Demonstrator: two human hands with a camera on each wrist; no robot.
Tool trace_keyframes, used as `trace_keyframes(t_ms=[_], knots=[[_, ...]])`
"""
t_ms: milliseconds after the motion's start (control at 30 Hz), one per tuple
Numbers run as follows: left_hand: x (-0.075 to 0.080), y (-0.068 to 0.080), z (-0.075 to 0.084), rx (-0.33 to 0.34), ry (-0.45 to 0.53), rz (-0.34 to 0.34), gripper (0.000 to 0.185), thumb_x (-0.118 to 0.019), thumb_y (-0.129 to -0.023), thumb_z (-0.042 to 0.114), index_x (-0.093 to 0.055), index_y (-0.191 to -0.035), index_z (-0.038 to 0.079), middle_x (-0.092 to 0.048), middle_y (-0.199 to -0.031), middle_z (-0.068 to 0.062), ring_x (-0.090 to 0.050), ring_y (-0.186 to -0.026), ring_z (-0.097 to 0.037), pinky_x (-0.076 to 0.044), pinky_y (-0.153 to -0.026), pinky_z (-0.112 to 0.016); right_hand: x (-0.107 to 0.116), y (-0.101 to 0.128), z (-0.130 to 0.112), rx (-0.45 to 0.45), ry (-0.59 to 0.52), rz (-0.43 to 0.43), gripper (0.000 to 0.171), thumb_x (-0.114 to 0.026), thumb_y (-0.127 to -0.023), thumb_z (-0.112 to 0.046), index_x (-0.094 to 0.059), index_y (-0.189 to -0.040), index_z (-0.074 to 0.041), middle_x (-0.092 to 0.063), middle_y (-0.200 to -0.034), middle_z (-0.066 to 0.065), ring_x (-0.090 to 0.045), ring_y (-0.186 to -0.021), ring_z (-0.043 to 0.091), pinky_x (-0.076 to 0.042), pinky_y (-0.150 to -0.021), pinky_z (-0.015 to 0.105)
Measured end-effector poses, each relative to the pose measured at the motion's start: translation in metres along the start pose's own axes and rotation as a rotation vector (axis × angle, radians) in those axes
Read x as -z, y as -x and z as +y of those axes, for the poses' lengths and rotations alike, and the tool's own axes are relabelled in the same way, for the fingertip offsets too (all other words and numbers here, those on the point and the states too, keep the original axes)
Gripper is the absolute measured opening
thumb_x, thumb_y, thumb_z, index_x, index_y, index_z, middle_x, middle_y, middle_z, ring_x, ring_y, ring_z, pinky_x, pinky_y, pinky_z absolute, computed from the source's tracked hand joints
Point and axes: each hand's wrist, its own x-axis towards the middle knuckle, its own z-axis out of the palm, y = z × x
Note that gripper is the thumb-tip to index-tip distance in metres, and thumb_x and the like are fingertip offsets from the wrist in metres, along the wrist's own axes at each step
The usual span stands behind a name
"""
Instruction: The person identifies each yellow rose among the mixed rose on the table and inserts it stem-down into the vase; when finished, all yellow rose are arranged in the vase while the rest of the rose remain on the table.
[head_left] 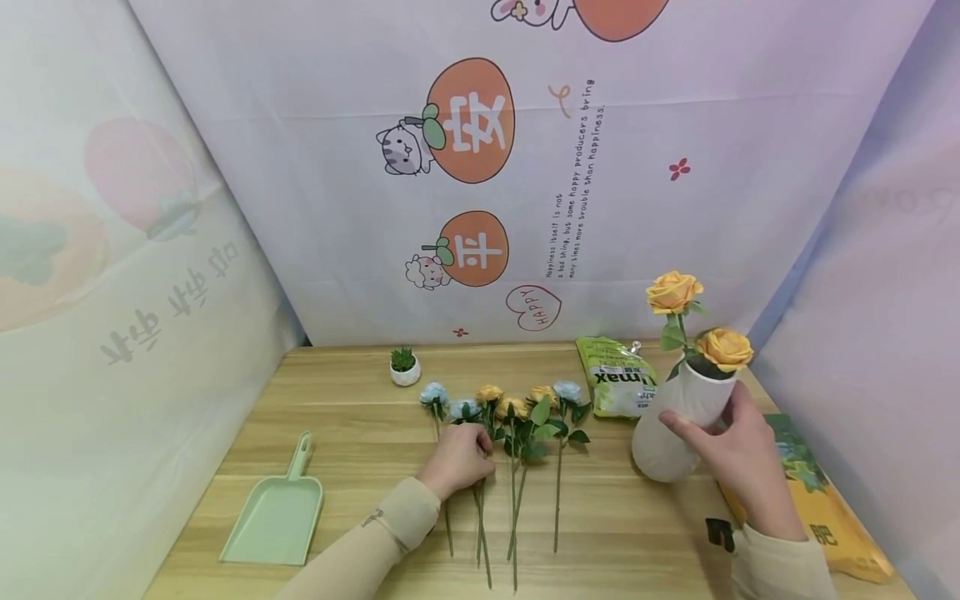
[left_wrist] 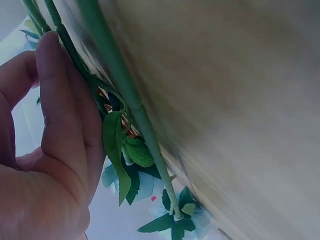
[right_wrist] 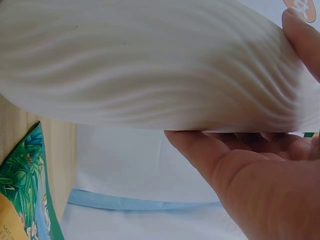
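Two yellow roses (head_left: 726, 348) stand in a white fluted vase (head_left: 678, 425) at the table's right side, tilted in the right hand (head_left: 738, 458), whose thumb and fingers grip opposite sides below the mouth. The vase looks stiff and fairly smooth, so it may slip a little; if ceramic, it could chip, and the waist of the body seems the surest hold.

Beside it on the wooden table (head_left: 360, 517) lie three blue flowers (head_left: 567, 391) and three yellow flowers (head_left: 513, 407), probably light artificial ones, with soft heads and thin, springy stems best pinched below the leaves. The left hand (head_left: 459, 457) is among these stems, fingers bent; whether they grasp one I cannot tell.

Behind the vase, a green-and-white pouch (head_left: 618, 379) seems to read "Umax", upside down and partly covered. A yellow bag (head_left: 832, 521) near the right forearm shows "肥". On the back cloth (head_left: 630, 208) are "安", "平", "HAPPY" inside a heart, and a sideways verse beginning "Happiness itself is not a bad thing".
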Motion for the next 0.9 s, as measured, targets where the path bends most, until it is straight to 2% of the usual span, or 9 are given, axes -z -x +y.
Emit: trace_keyframes(t_ms=[100, 200, 367, 633, 800, 900], knots=[[0.003, 0.002, -0.002, 0.017, 0.080, -0.015, 0.024, -0.079, -0.080, -0.001, -0.074, -0.103, 0.004, -0.065, -0.072, 0.005, -0.063, -0.056, -0.010, -0.055, -0.058, -0.029, 0.000, 0.000, 0.000, 0.002, -0.002, 0.001, 0.105, -0.081, -0.094, -0.056, -0.028, -0.162, 0.004, -0.051, -0.146, 0.038, -0.057, -0.127, 0.056, -0.056, -0.094, 0.072], [0.006, 0.004, -0.003, 0.013, 0.115, -0.015, 0.028, -0.079, -0.081, -0.001, -0.075, -0.109, 0.003, -0.067, -0.073, 0.006, -0.063, -0.058, -0.009, -0.055, -0.058, -0.029, 0.001, 0.000, 0.000, 0.007, -0.003, 0.005, 0.104, -0.081, -0.094, -0.056, -0.028, -0.162, 0.004, -0.051, -0.146, 0.038, -0.057, -0.127, 0.056, -0.056, -0.093, 0.073], [0.011, 0.005, -0.002, 0.031, 0.182, -0.040, 0.033, -0.077, -0.085, -0.002, -0.076, -0.118, 0.002, -0.070, -0.072, 0.006, -0.067, -0.053, -0.013, -0.057, -0.054, -0.029, 0.001, -0.001, 0.002, 0.010, 0.009, 0.009, 0.104, -0.081, -0.094, -0.056, -0.028, -0.162, 0.003, -0.052, -0.145, 0.038, -0.058, -0.126, 0.056, -0.056, -0.092, 0.073], [0.015, 0.006, -0.004, 0.088, 0.290, -0.093, 0.035, -0.078, -0.089, -0.002, -0.076, -0.124, 0.003, -0.069, -0.082, -0.001, -0.071, -0.058, -0.019, -0.063, -0.055, -0.033, 0.001, -0.001, 0.002, 0.019, 0.005, 0.013, 0.103, -0.081, -0.095, -0.054, -0.029, -0.163, 0.003, -0.052, -0.145, 0.038, -0.058, -0.126, 0.056, -0.056, -0.092, 0.073], [0.018, 0.004, -0.005, 0.091, 0.346, -0.076, 0.035, -0.079, -0.092, -0.001, -0.076, -0.126, 0.004, -0.070, -0.090, -0.001, -0.073, -0.061, -0.022, -0.064, -0.055, -0.035, 0.000, -0.001, 0.001, 0.038, 0.007, 0.024, 0.101, -0.081, -0.095, -0.053, -0.030, -0.162, 0.002, -0.053, -0.145, 0.037, -0.058, -0.125, 0.056, -0.056, -0.091, 0.073], [0.020, 0.003, -0.003, 0.060, 0.326, -0.043, 0.035, -0.080, -0.093, 0.001, -0.077, -0.127, 0.007, -0.072, -0.092, 0.001, -0.074, -0.061, -0.022, -0.063, -0.053, -0.033, -0.001, -0.001, 0.001, 0.037, 0.010, 0.020, 0.102, -0.082, -0.095, -0.053, -0.030, -0.162, 0.002, -0.053, -0.144, 0.037, -0.059, -0.124, 0.055, -0.057, -0.090, 0.071]])
